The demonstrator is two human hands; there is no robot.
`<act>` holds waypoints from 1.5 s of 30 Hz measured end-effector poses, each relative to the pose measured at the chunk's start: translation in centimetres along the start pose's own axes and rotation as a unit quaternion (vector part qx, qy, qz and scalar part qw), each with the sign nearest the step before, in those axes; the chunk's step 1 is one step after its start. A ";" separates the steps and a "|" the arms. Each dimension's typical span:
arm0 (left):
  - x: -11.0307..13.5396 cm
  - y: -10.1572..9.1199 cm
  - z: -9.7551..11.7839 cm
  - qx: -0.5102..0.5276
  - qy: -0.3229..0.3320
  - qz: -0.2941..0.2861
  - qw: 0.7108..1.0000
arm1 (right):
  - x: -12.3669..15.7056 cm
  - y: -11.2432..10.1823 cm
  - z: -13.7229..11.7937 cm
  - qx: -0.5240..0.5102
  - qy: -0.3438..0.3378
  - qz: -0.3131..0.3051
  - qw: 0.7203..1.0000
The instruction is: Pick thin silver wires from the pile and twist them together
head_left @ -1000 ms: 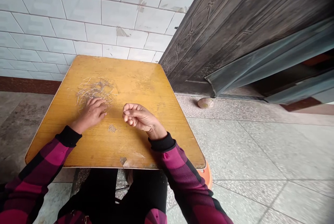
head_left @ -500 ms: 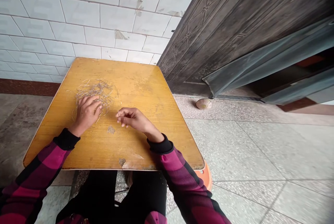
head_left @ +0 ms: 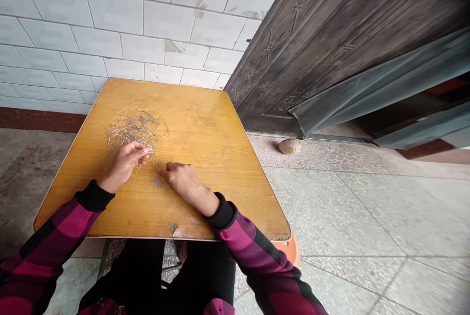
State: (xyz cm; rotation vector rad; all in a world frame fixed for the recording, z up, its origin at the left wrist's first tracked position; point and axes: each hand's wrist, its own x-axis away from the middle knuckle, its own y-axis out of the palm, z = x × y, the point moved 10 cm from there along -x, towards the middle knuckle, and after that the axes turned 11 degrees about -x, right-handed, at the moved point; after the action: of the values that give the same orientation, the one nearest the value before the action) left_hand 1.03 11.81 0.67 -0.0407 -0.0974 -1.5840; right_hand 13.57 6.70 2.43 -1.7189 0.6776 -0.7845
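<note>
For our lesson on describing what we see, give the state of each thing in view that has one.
Strands, loose, tangled in a heap
Left hand, thumb and fingertips pinched together, contents unclear
Right hand, fingers curled, tips hidden
Table, standing, top worn in patches
Wall, stained in places
Curtain, hanging in folds
Round object, lying on the floor

Thin strands (head_left: pixel 137 124) partly hidden from us behind the left grip (head_left: pixel 125 162), anything at its fingertips too fine to tell, the right grip (head_left: pixel 185 182) with fingertips mostly beyond our sight, an orange thing (head_left: pixel 291 249) largely covered by the counter (head_left: pixel 216 148), the door (head_left: pixel 312 36) cut off above.
</note>
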 end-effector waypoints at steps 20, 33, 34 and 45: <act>0.7 2.5 0.2 -0.024 0.026 -0.102 0.994 | -2.3 2.4 3.0 -0.746 -0.002 0.048 0.665; 1.4 1.1 4.0 -0.238 0.199 -0.046 0.950 | -1.8 4.2 1.6 -0.908 0.055 -0.107 0.401; 1.3 1.2 3.8 -0.233 0.186 -0.051 0.953 | -1.8 4.3 1.8 -0.900 0.058 -0.103 0.420; 0.7 0.7 3.1 -0.282 0.145 -0.035 0.948 | -2.2 1.7 7.3 -0.800 0.041 0.050 0.597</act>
State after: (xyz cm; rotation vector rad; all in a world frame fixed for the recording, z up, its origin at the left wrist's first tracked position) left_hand 1.58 11.33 3.84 -0.2519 0.5919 -1.6268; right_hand 17.82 12.22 -1.05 -3.1425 1.8567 0.1074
